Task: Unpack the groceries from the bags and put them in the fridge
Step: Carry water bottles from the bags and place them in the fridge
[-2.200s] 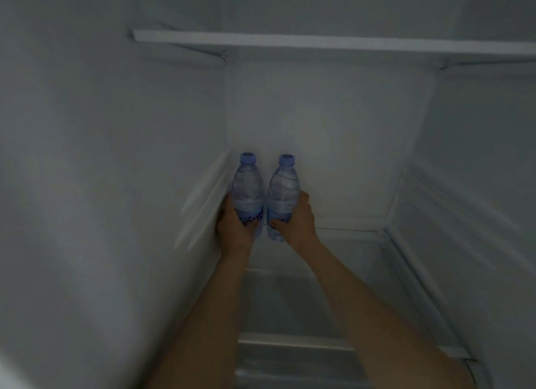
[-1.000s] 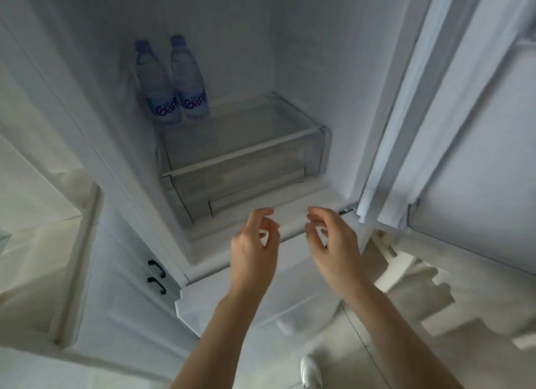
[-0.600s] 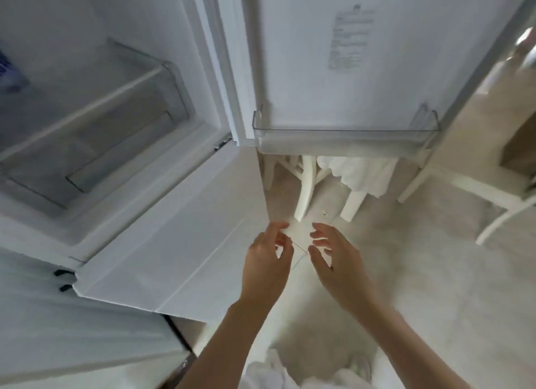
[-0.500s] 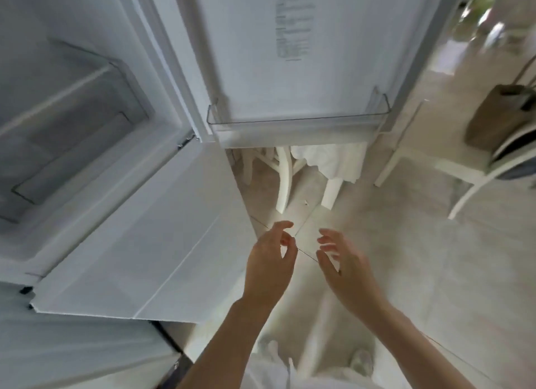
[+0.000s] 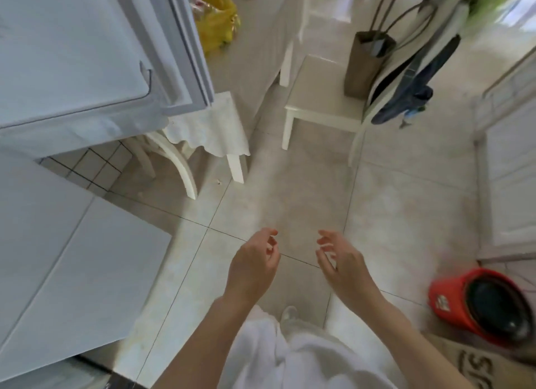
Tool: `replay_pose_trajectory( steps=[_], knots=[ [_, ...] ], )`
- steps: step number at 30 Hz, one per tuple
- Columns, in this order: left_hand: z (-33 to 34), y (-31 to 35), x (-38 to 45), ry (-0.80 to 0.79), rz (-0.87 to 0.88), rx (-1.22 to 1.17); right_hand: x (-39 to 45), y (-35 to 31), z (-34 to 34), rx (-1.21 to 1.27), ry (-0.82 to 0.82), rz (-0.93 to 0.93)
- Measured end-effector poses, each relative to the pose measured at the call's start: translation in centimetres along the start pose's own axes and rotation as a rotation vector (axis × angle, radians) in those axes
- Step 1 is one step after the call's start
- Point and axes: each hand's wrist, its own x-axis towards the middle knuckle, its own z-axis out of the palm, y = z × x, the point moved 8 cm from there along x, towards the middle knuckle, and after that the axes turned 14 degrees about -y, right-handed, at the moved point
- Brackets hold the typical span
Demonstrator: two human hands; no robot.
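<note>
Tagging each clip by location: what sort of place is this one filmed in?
Most likely a home kitchen or dining area. An open fridge door stands at the left, white chairs and a cloth-covered table sit on a tiled floor, and a yellow bag and a brown bag wait nearby.

A home kitchen with a dining corner. An open white fridge door point(image 5: 87, 55) stands beside a table point(image 5: 261, 40) under a white cloth, with white chairs point(image 5: 322, 110) on a pale tiled floor point(image 5: 290, 200). A brown bag point(image 5: 367, 63) sits on one chair, a yellow bag point(image 5: 217, 20) lies on the table, clothes point(image 5: 412, 78) hang over a chair back, and a red bucket point(image 5: 481, 301) stands on the floor.
</note>
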Motion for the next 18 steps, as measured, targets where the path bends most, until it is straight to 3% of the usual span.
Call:
replay_pose_trajectory(
  steps=[9,18],
  knots=[
    [0.6,3.1,9.9,-0.052,-0.002,0.039,7.4,3.8,-7.1,0.062,0.035,0.066],
    [-5.2,4.3,23.9,-0.046,-0.029,0.051,21.2,0.8,-13.1,-0.014,-0.002,-0.007]
  ],
)
